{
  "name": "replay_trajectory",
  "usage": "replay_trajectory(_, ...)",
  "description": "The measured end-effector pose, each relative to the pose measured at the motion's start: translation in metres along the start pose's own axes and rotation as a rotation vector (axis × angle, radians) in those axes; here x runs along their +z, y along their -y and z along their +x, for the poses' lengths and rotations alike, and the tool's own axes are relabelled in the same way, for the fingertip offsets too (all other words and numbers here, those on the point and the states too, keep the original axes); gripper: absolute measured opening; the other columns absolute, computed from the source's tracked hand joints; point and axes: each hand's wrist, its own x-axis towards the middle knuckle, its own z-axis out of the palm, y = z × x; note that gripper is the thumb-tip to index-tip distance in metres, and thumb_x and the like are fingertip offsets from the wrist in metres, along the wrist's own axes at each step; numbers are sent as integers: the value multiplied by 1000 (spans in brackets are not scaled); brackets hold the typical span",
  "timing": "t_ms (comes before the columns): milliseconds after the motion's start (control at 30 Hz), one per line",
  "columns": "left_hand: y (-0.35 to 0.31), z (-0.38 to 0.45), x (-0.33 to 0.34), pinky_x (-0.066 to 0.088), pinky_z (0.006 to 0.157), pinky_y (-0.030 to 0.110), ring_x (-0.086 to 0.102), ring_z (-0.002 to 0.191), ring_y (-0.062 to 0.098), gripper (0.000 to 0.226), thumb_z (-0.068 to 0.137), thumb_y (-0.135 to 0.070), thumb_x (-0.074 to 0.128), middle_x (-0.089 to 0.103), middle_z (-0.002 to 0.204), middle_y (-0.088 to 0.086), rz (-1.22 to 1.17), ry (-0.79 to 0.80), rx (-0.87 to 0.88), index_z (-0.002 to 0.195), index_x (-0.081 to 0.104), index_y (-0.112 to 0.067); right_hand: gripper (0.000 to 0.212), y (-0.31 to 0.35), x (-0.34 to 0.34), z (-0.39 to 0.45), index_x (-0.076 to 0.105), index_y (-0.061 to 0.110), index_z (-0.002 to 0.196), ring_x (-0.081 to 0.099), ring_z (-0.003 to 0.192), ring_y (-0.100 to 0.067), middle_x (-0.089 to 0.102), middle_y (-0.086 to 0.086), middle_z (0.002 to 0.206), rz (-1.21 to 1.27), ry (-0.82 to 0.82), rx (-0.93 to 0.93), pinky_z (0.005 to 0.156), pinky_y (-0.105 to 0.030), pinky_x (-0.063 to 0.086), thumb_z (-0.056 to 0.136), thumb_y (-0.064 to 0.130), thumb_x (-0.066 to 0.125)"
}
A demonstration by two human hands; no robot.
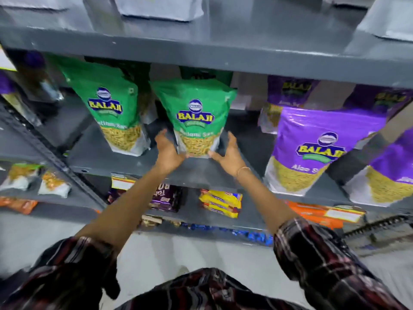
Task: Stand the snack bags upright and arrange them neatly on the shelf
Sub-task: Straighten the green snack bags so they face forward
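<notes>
Two hands bracket one green snack bag (195, 117) at the middle of the grey metal shelf (125, 157), near its front edge. Left hand (167, 151): fingers spread, palm set against the bag's lower left corner. Right hand (230, 155): fingers spread, thumb touching the lower right corner, a thin bangle at the wrist. Neither hand is closed around the bag; both look to press lightly at its base. The bag stands with its long axis vertical, leaning slightly, directly ahead of both hands and about equally near each, so the squaring-up probably falls to the two together. Label reads "BALAJI" in yellow on a blue badge; the line beneath is blurred, seemingly ending in "Sev". Clear window at the bottom shows thin yellow strands. Second green bag (111, 110): same brand, upright, just beside the first on the left, tilted a little. Purple bags (317, 144) at right: "BALAJI", then "Aloo S…", cut off by blur; several stand upright, more behind. Lower shelf: yellow packets (221, 202), dark purple packets (165, 198), orange packs (312, 213), writing unreadable. Upper shelf: pale grey pouches (161, 7), no legible print. Judgement: the green row is nearly in order; alignment with its neighbour is what remains.
</notes>
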Motion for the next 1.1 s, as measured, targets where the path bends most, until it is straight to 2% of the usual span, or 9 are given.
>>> replay_trajectory(67, 2, 21, -11, 38, 100, 27, 45, 122, 22, 98, 73, -12, 78, 39, 137, 15, -46, 183, 6, 146, 13, -5, 91, 3, 2, 17, 12, 4, 142, 34, 133, -21, 32, -12, 148, 12, 49, 11, 111, -30, 28, 75, 11, 74)
replay_trajectory(133, 4, 34, -14, 44, 85, 24, 53, 98, 14, 80, 83, -19, 70, 50, 116, 3, -144, 326, -21, 144, 20, -8, 81, 3, 7, 27, 22, 6, 137, 41, 128, -23, 41, -12, 142, 25, 82, 46, 110, -41, 35, 75, 11, 74)
replay_trajectory(200, 8, 40, -15, 48, 89, 31, 56, 102, 14, 73, 74, -19, 78, 57, 116, 2, -52, 320, 23, 132, 35, -9, 72, 0, 12, 30, 30, 6, 131, 46, 124, -26, 47, -13, 136, 46, 42, 66, 105, -47, 40, 75, 10, 74)
replay_trajectory(267, 13, 42, -16, 50, 95, 43, 59, 109, 22, 70, 67, -19, 83, 62, 121, 8, -13, 304, 67, 123, 41, -8, 67, -4, 17, 29, 34, 8, 126, 50, 120, -25, 51, -10, 132, 76, -12, 70, 102, -45, 44, 73, 11, 75)
replay_trajectory(333, 17, 40, -19, 50, 96, 47, 60, 112, 25, 71, 67, -19, 82, 62, 125, 12, -36, 306, 89, 125, 42, -9, 64, -5, 20, 26, 38, 10, 122, 53, 115, -23, 55, -6, 125, 87, -45, 74, 97, -40, 47, 71, 12, 77)
replay_trajectory(533, 29, 29, -21, 47, 98, 36, 59, 116, 27, 78, 68, -27, 81, 61, 130, 11, 4, 291, 193, 133, 40, -12, 62, -12, 28, 7, 41, 14, 120, 53, 105, -15, 58, -5, 123, 62, -109, 63, 91, -31, 48, 71, 16, 78)
replay_trajectory(700, 36, 16, -23, 48, 100, 43, 59, 116, 30, 79, 69, -26, 81, 61, 130, 12, 63, 289, 249, 134, 39, -8, 61, -15, 30, -12, 41, 14, 120, 52, 105, -12, 59, -6, 125, -17, -130, 40, 87, -26, 45, 71, 22, 78)
replay_trajectory(967, 42, -14, -24, 49, 98, 39, 60, 115, 27, 73, 70, -23, 79, 63, 126, 9, 31, 272, 257, 131, 40, -12, 62, -17, 29, -39, 43, 13, 119, 57, 107, -17, 62, -8, 123, -37, -122, 17, 86, -27, 46, 70, 22, 79)
replay_trajectory(1100, 44, -24, -25, 43, 92, 25, 60, 112, 21, 68, 71, -22, 79, 65, 124, 6, 20, 250, 229, 129, 44, -15, 60, -20, 31, -50, 44, 15, 118, 56, 108, -17, 61, -7, 122, 0, -121, -3, 93, -35, 49, 70, 22, 79)
